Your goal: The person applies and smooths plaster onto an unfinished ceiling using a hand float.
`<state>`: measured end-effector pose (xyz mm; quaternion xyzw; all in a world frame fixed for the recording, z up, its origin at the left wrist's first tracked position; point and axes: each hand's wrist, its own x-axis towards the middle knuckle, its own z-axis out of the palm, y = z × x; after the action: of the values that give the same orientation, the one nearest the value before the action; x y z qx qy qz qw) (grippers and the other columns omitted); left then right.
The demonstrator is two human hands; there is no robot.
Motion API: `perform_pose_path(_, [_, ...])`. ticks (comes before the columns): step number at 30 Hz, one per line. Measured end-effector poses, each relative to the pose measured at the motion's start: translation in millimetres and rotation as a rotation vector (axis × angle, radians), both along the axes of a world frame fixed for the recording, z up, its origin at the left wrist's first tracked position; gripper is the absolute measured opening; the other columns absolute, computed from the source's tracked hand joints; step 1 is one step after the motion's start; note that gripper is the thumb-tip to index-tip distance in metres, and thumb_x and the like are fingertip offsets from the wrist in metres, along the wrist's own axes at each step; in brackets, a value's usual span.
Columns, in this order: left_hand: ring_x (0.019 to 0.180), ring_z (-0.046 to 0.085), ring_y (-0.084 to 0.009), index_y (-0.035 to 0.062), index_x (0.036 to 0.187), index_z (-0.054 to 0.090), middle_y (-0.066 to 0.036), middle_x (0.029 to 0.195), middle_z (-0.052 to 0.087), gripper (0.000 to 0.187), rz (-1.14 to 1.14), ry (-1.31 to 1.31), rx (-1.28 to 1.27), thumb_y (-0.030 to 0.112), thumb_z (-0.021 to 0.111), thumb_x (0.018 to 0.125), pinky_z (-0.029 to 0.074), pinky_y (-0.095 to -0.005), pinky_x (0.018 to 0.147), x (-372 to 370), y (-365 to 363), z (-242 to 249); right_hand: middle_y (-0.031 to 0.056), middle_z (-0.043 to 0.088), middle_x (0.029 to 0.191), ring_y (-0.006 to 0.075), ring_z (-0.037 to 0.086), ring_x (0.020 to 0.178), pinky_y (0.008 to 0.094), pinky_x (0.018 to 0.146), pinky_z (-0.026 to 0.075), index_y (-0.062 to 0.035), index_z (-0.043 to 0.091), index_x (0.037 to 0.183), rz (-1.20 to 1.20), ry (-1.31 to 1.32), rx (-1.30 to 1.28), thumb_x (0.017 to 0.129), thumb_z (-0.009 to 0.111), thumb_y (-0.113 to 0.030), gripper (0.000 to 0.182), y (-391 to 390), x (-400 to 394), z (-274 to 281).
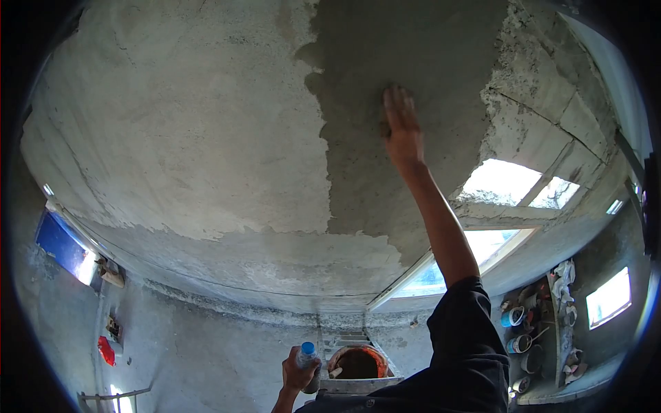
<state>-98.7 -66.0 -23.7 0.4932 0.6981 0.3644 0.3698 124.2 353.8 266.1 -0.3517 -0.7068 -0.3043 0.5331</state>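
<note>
My left hand (297, 372) is wrapped round a clear plastic bottle (308, 358) with a blue cap, low in the view. High up, my right hand (402, 124) reaches to the wall, its fingers stretched out over a dark, damp-looking patch of plaster (406, 41). Motion blurs those fingers a little, and no tool shows in them. Lighter, dry-looking plaster (206, 124) borders the patch on the left along a ragged edge. Beside the bottle stands a bucket (358, 361) with an orange rim and dark contents; a pale handle leans at its left side.
A board (351, 385) lies under the bucket, with a ladder-like frame (348, 337) behind it. Window openings (499, 182) break the wall at right. Several buckets (513, 316) stand far right by a plank. A red object (106, 351) lies at left.
</note>
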Motion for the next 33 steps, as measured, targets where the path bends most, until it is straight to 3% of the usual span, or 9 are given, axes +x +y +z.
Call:
perform_pose_path(3, [0.08,0.067,-0.032,0.0069,0.101,0.051,-0.014,0.083,0.067,0.048,0.003,-0.028,-0.044,0.035,0.077,0.071,0.052,-0.0399,0.07,-2.6,-2.4,-14.1,0.0188,0.047,0.132,0.037,0.045,0.122,0.0447,0.101,0.041,-0.0059,0.044,0.131,-0.029,-0.2,-0.113,0.075,0.059,0.003,0.059,-10.0,-12.3,-31.0])
perform_pose_path(5, [0.08,0.067,-0.032,0.0068,0.101,0.051,-0.014,0.083,0.067,0.049,0.017,-0.035,-0.062,0.035,0.077,0.07,0.052,-0.0399,0.07,-2.2,-3.5,-16.1,0.0202,0.046,0.131,0.0372,0.043,0.123,0.043,0.1,0.042,-0.0057,0.044,0.131,0.139,-0.231,-0.296,0.068,0.066,0.003,0.067,-29.1,-19.3,-39.3])
perform_pose_path(11, [0.08,0.067,-0.0327,0.0065,0.101,0.052,-0.015,0.084,0.067,0.048,0.006,-0.036,-0.061,0.034,0.077,0.07,0.052,-0.04,0.07,-5.4,-7.4,-14.9,0.0202,0.047,0.13,0.0367,0.047,0.119,0.042,0.098,0.044,-0.0061,0.047,0.128,0.059,-0.046,-0.045,0.07,0.062,0.003,0.061,-20.0,-15.5,-4.8])
perform_pose_path(15, [0.081,0.067,-0.033,0.0061,0.102,0.052,-0.015,0.084,0.067,0.048,0.008,0.029,0.015,0.034,0.076,0.071,0.052,-0.0402,0.07,-4.8,-7.4,-8.5,0.0204,0.049,0.128,0.0364,0.051,0.115,0.0425,0.095,0.046,-0.0064,0.046,0.128,0.021,-0.111,-0.108,0.073,0.06,-0.002,0.056,-18.7,-20.4,-25.7])
perform_pose_path(17, [0.081,0.067,-0.033,0.006,0.102,0.052,-0.015,0.084,0.067,0.047,0.016,0.029,0.009,0.033,0.076,0.071,0.052,-0.0402,0.07,-5.3,-7.7,-9.9,0.0229,0.053,0.122,0.0411,0.053,0.11,0.0457,0.094,0.046,-0.0059,0.049,0.126,0.283,-0.211,-0.357,0.078,0.054,0.001,0.049,-31.7,-19.8,-39.1])
perform_pose_path(21, [0.08,0.067,-0.0327,0.0059,0.101,0.052,-0.015,0.083,0.067,0.048,0.015,0.032,-0.034,0.036,0.076,0.071,0.052,-0.0404,0.07,-2.8,-6.6,-3.7,0.0222,0.054,0.12,0.0375,0.056,0.107,0.043,0.09,0.049,-0.0057,0.05,0.124,0.356,-0.108,-0.222,0.076,0.057,-0.005,0.048,-34.9,-19.3,-40.7])
perform_pose_path(27, [0.08,0.067,-0.031,0.0059,0.101,0.053,-0.014,0.083,0.067,0.048,0.017,0.006,-0.018,0.036,0.076,0.072,0.052,-0.0395,0.07,-4.7,-5.9,-2.2,0.0198,0.053,0.124,0.0385,0.054,0.11,0.0436,0.092,0.048,-0.0088,0.047,0.13,0.223,0.08,-0.022,0.077,0.056,-0.001,0.054,-6.1,2.9,2.6])
perform_pose_path(29, [0.08,0.067,-0.0305,0.0059,0.101,0.053,-0.014,0.083,0.067,0.047,0.022,0.039,0.007,0.036,0.076,0.072,0.052,-0.0392,0.07,-2.9,-5.4,0.2,0.0159,0.051,0.129,0.0385,0.052,0.113,0.0431,0.094,0.048,-0.0112,0.041,0.135,0.079,0.176,0.198,0.074,0.06,0.002,0.065,-6.4,10.2,35.1])
perform_pose_path(33, [0.08,0.067,-0.0303,0.006,0.101,0.052,-0.015,0.083,0.067,0.048,0.016,0.028,-0.037,0.036,0.076,0.072,0.052,-0.0388,0.07,-3.9,-7.1,-2.8,0.0123,0.05,0.13,0.0359,0.05,0.117,0.0411,0.093,0.048,-0.0147,0.042,0.134,-0.053,0.011,0.094,0.075,0.061,0.0,0.064,6.0,0.8,39.0])
